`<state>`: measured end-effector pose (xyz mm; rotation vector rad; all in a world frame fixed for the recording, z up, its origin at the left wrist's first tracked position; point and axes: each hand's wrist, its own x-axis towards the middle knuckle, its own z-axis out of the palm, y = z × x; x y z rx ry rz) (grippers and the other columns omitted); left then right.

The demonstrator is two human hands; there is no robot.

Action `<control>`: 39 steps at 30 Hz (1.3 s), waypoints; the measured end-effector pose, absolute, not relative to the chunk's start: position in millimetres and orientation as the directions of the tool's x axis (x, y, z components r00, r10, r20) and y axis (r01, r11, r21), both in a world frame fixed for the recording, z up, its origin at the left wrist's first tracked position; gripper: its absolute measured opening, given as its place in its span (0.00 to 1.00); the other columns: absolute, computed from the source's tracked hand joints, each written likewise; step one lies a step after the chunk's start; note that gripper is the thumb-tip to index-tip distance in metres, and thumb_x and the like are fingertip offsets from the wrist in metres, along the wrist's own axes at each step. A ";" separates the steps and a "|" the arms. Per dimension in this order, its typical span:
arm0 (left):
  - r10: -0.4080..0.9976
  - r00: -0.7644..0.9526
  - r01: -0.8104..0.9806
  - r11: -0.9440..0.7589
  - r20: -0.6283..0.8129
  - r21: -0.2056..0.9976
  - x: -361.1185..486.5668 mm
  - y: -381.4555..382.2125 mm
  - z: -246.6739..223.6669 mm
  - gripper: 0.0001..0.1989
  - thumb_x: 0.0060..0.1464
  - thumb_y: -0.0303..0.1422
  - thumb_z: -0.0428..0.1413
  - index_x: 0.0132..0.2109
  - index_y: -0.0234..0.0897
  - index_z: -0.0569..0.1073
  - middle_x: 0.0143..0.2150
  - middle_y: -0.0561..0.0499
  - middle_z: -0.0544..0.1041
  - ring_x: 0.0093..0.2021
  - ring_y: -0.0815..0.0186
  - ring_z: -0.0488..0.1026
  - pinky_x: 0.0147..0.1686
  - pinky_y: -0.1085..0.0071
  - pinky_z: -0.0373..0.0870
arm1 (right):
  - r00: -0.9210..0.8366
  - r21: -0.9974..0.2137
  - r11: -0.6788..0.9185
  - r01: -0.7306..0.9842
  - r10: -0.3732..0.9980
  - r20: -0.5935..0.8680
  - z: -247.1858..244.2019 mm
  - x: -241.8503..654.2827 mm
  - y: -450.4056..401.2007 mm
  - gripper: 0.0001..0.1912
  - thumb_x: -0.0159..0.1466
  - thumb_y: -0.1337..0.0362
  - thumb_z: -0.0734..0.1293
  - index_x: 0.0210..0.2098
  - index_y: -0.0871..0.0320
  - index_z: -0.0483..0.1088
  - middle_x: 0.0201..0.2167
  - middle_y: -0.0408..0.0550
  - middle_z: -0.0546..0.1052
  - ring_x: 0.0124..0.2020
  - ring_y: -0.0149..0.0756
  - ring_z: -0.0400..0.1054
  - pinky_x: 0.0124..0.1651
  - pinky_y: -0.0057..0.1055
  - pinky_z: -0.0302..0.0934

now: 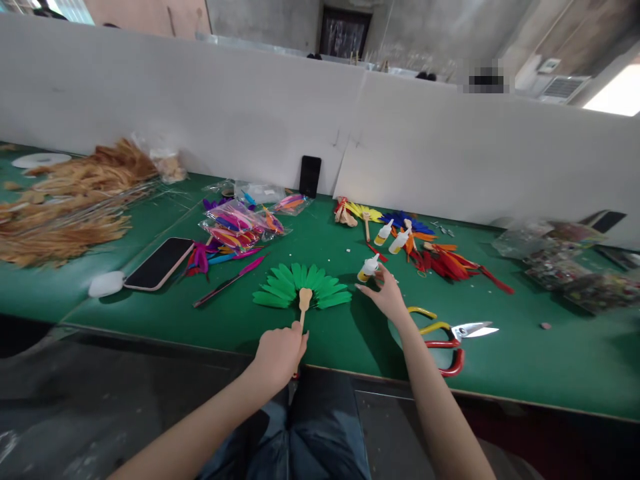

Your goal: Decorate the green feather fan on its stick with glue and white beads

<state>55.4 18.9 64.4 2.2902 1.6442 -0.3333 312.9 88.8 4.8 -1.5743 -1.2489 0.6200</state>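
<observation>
My left hand (281, 355) is closed round the wooden handle of a green feather fan (300, 283), at the table's front edge. The fan's feathers spread out over the green table, and a pale wooden piece sits at their base. Close to a small white glue bottle (369, 269), my right hand (384, 293) has thumb and fingers apart. Its fingertips are at the bottle's lower part; whether they touch it I cannot tell. Two more glue bottles (384, 233) stand just behind. Beside my right forearm lie scissors (450, 343) with red handles and a pair with yellow handles (430, 323), partly covered.
Bagged coloured feathers (240, 223) lie left of centre, near a phone (160, 263) and a white case (106, 284). Another phone (310, 176) leans on the white partition (250, 113). Red feathers (447, 261) lie right. Brown feathers (100, 180) and plastic bags (575, 260) occupy the sides.
</observation>
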 end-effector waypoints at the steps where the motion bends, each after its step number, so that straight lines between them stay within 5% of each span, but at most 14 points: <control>1: 0.877 0.320 0.947 -0.299 -0.357 0.115 55.5 20.1 64.4 0.14 0.61 0.31 0.40 0.41 0.29 0.69 0.31 0.39 0.77 0.33 0.52 0.76 0.30 0.63 0.68 | 0.375 -0.901 -0.003 0.435 0.910 0.178 7.9 310.4 76.1 0.41 0.42 0.52 0.75 0.53 0.60 0.63 0.47 0.59 0.68 0.48 0.50 0.65 0.49 0.49 0.61; 4: 0.882 0.314 0.949 -0.282 -0.353 0.139 53.6 21.3 64.0 0.14 0.60 0.30 0.40 0.41 0.29 0.69 0.31 0.40 0.77 0.34 0.52 0.76 0.30 0.64 0.68 | 0.496 -0.917 -0.034 0.397 0.849 0.184 16.1 287.4 30.4 0.26 0.51 0.49 0.69 0.45 0.56 0.69 0.45 0.57 0.71 0.46 0.49 0.67 0.46 0.45 0.64; 7: 0.890 0.292 0.956 -0.256 -0.350 0.146 50.8 21.2 65.6 0.14 0.60 0.30 0.40 0.41 0.30 0.69 0.31 0.41 0.77 0.35 0.53 0.76 0.31 0.65 0.67 | 0.274 -0.984 -0.167 0.057 0.951 -0.145 20.8 247.4 -5.7 0.21 0.53 0.45 0.66 0.31 0.57 0.74 0.30 0.54 0.77 0.33 0.47 0.72 0.35 0.43 0.68; 10: 0.902 0.273 0.960 -0.232 -0.335 0.158 48.1 21.3 72.2 0.13 0.61 0.30 0.40 0.41 0.32 0.68 0.33 0.42 0.77 0.35 0.54 0.76 0.31 0.67 0.66 | -0.038 -0.905 -0.313 -0.288 0.948 -0.316 24.8 213.1 -14.2 0.23 0.55 0.48 0.67 0.42 0.58 0.73 0.41 0.55 0.77 0.42 0.46 0.72 0.45 0.44 0.65; 16: 0.916 0.264 0.961 -0.224 -0.303 0.160 46.0 18.1 88.5 0.12 0.61 0.31 0.40 0.40 0.35 0.67 0.31 0.45 0.77 0.33 0.58 0.76 0.27 0.71 0.63 | -0.163 -0.750 -0.261 -0.608 0.965 -0.204 35.0 185.6 15.9 0.21 0.55 0.56 0.70 0.46 0.58 0.70 0.52 0.53 0.70 0.56 0.43 0.61 0.60 0.45 0.51; 21: 0.928 0.294 0.950 -0.257 -0.231 0.174 47.1 17.1 88.7 0.11 0.61 0.31 0.40 0.40 0.35 0.67 0.30 0.46 0.77 0.32 0.59 0.76 0.25 0.72 0.61 | -0.145 -0.709 -0.166 -0.685 0.985 -0.091 43.5 167.5 26.8 0.17 0.54 0.62 0.71 0.43 0.56 0.70 0.52 0.50 0.70 0.57 0.42 0.59 0.61 0.41 0.51; 39: 0.938 0.314 0.942 -0.288 -0.146 0.171 47.9 19.7 70.6 0.12 0.61 0.30 0.41 0.39 0.35 0.68 0.29 0.47 0.77 0.32 0.60 0.76 0.25 0.73 0.61 | -0.103 -0.703 -0.151 -0.695 0.989 -0.110 49.0 160.9 28.7 0.13 0.53 0.63 0.70 0.39 0.55 0.70 0.48 0.48 0.72 0.52 0.42 0.65 0.59 0.40 0.53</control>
